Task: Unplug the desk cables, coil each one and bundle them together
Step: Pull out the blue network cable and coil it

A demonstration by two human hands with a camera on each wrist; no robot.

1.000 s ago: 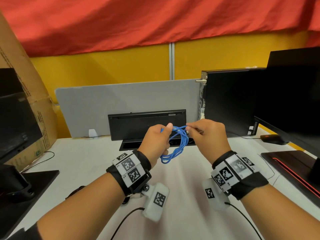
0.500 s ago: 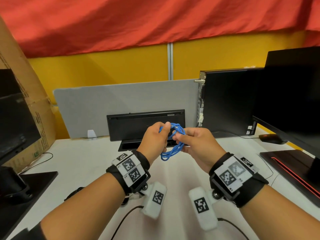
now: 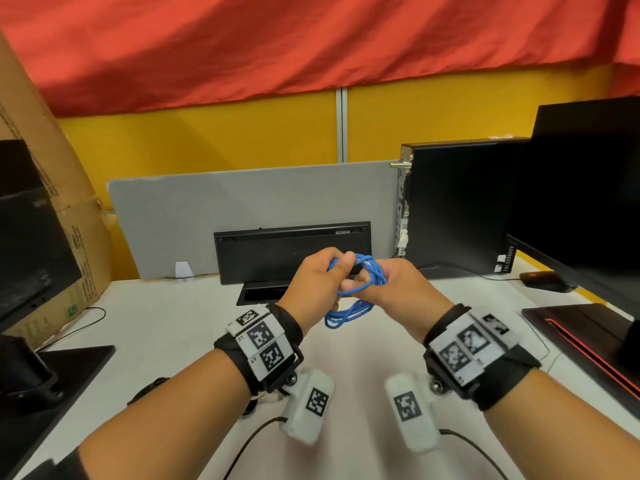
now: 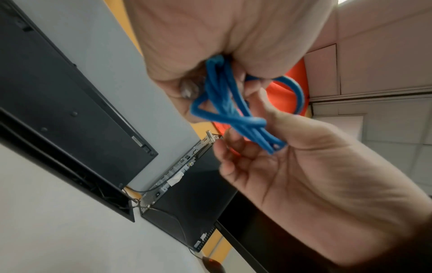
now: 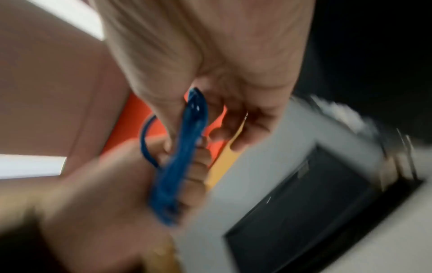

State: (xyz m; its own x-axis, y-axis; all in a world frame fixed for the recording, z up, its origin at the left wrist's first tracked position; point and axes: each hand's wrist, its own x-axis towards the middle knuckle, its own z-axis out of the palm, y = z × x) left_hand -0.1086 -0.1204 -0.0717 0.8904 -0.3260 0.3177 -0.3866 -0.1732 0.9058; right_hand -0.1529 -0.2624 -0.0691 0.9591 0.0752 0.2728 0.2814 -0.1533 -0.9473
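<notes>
The left hand (image 3: 317,284) is curled tight round a gathered hank of blue cable (image 3: 360,292), held up above the white desk (image 3: 166,327); the right hand (image 3: 398,289) has its fingers hooked through the loops, working a turn. That cable looks light, thin and springy, so I'd say it wants pinching at the waist of the coil, or the loops will spring apart.
</notes>
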